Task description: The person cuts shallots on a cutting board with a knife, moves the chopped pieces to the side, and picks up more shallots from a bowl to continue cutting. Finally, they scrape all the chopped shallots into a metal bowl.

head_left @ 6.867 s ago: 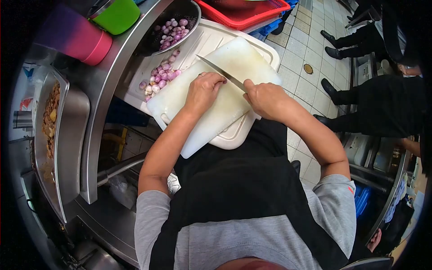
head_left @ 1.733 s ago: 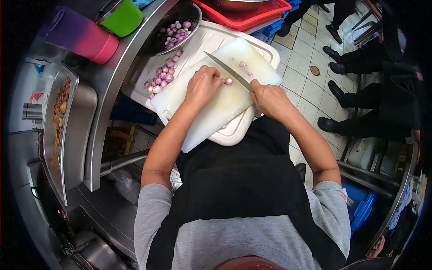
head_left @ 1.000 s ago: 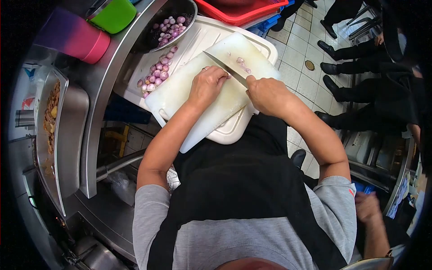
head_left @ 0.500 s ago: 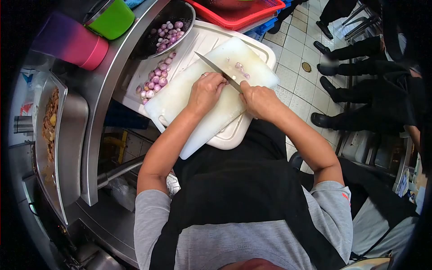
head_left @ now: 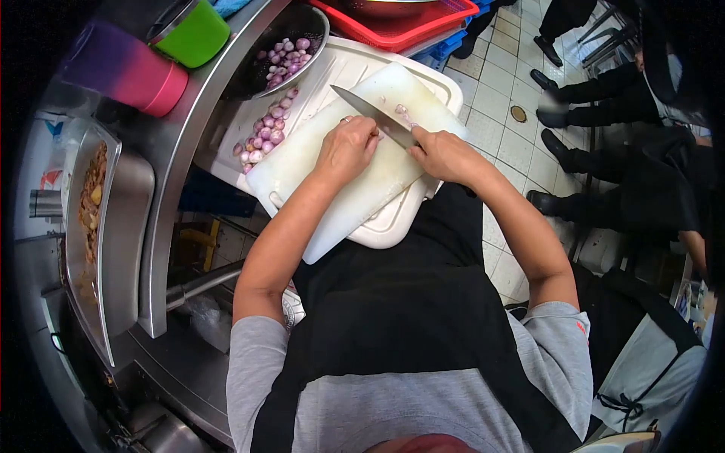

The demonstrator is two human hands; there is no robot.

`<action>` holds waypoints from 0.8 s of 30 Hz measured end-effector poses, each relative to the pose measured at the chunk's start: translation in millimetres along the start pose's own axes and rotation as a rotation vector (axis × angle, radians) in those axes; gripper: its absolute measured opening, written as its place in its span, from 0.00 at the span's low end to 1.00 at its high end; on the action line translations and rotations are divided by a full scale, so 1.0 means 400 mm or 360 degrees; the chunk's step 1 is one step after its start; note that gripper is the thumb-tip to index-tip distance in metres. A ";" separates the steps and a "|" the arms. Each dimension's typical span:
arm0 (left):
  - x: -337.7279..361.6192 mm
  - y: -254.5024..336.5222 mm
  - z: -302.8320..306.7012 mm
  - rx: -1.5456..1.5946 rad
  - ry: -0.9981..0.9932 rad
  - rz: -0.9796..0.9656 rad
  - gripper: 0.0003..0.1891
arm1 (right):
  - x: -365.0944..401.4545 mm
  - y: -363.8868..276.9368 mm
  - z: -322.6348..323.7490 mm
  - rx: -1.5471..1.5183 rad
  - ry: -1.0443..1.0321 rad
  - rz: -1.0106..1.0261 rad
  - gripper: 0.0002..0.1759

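Note:
My right hand (head_left: pixel 444 155) grips a kitchen knife (head_left: pixel 377 113), its broad blade tilted flat-side up and pointing to the upper left over the white cutting board (head_left: pixel 347 200). My left hand (head_left: pixel 349 147) is closed with curled fingers beside the blade; a small shallot (head_left: pixel 381 137) shows at its fingertips, mostly hidden. Past the blade, cut shallot pieces (head_left: pixel 402 110) lie on the board. Whole peeled shallots (head_left: pixel 266 134) are heaped along the board's left side, on a cream plastic lid (head_left: pixel 393 234) under the board.
A metal bowl (head_left: pixel 323 47) of more shallots stands at the upper left, next to a red basket (head_left: pixel 393 38). On the left are a steel counter edge (head_left: pixel 170 158), a green container (head_left: pixel 195 38), a pink-purple cup (head_left: pixel 162 87) and a food tray (head_left: pixel 124 249). Other people stand on the right.
The knife has turned so that more of its blade's flat side shows, and the handle end has shifted slightly right with my right hand. My left hand stays nearly in place.

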State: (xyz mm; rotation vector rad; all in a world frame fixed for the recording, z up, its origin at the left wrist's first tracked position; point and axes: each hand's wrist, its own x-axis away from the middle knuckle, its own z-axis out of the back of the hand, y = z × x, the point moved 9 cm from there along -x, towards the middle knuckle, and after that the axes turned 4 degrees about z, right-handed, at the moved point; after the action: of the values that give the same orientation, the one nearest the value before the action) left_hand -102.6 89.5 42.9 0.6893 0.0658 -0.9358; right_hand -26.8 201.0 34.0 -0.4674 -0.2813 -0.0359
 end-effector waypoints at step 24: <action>0.035 0.019 0.006 -0.0172 0.0108 -0.0357 0.08 | 0.028 -0.062 -0.013 0.0308 0.0183 0.0097 0.12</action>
State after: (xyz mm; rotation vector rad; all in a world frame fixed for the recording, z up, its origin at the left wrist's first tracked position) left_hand -88.8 81.1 44.1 0.6215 0.2561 -1.1155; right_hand -17.1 177.1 43.6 -0.2803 -0.1558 0.0236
